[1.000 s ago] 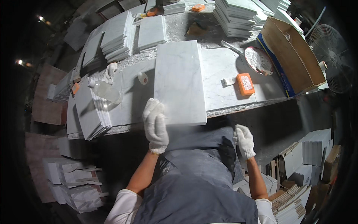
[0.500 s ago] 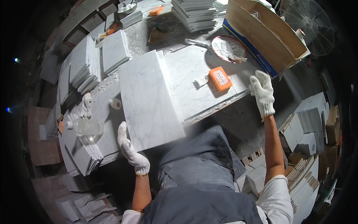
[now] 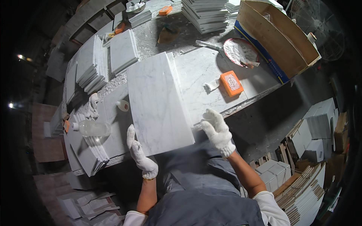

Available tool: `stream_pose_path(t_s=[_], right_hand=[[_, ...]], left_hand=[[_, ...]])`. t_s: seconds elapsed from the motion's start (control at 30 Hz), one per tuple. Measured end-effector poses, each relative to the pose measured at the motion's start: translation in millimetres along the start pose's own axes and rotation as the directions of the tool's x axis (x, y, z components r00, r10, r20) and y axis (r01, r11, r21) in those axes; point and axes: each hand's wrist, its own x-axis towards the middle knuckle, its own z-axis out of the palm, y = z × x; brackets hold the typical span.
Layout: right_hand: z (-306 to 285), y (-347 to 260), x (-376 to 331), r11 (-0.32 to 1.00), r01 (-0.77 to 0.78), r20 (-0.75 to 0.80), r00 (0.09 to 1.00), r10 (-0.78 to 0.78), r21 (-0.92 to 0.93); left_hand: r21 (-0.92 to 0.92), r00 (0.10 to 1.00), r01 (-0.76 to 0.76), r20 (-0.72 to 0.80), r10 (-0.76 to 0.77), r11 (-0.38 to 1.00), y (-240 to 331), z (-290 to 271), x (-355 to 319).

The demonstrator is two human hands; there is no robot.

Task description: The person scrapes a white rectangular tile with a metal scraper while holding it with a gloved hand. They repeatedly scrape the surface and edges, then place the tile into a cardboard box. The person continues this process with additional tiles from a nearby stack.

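A stack of large white marble tiles with grey veins lies in front of me, its near end overhanging the table edge. My left hand, in a white knit glove, is at the stack's near left corner, fingers straight along the edge; whether it presses on the tile I cannot tell. My right hand, gloved alike, hovers right of the stack with fingers apart and nothing in them. An orange block with a pale label lies on the table beyond it, beside a crumpled white scrap.
A red-rimmed bowl of white paste and a cardboard box stand at the far right. Left are a clear bottle, a small white bottle, a bunched glove and tile stacks. White cartons stand right, below the table.
My right hand has come left and nearer, from beside the cardboard box to beside the marble stack. My left hand keeps its place at the stack's edge. The whole view has shifted slightly.
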Motion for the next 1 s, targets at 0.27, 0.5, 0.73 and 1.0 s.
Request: stream_pose_path(t_s=[0.27,0.5,0.73,1.0], right_hand=[[-65.7,-31.9,47.8,0.978,0.15,-0.308,0.932,-0.189,-0.146],[-165.7,-101.7,127.0,0.606,0.006,-0.304,0.86,-0.409,-0.795],[-161.8,-122.9,173.2,0.206,-0.154,-0.2,0.954,-0.224,-0.966],[-182.5,-115.7,195.7,0.321,-0.163,-0.244,0.942,-0.232,-0.933]], left_hand=[[-0.593,0.91,0.409,0.207,-0.359,0.694,-7.9,-7.6,6.3],[-0.351,0.976,0.189,0.173,-0.135,0.917,-46.2,-17.5,-6.7],[-0.32,0.961,0.245,-0.043,-0.273,0.915,-62.8,-17.5,-22.4],[-0.308,0.941,0.307,-0.044,-0.336,0.901,-60.5,-14.5,-17.8]])
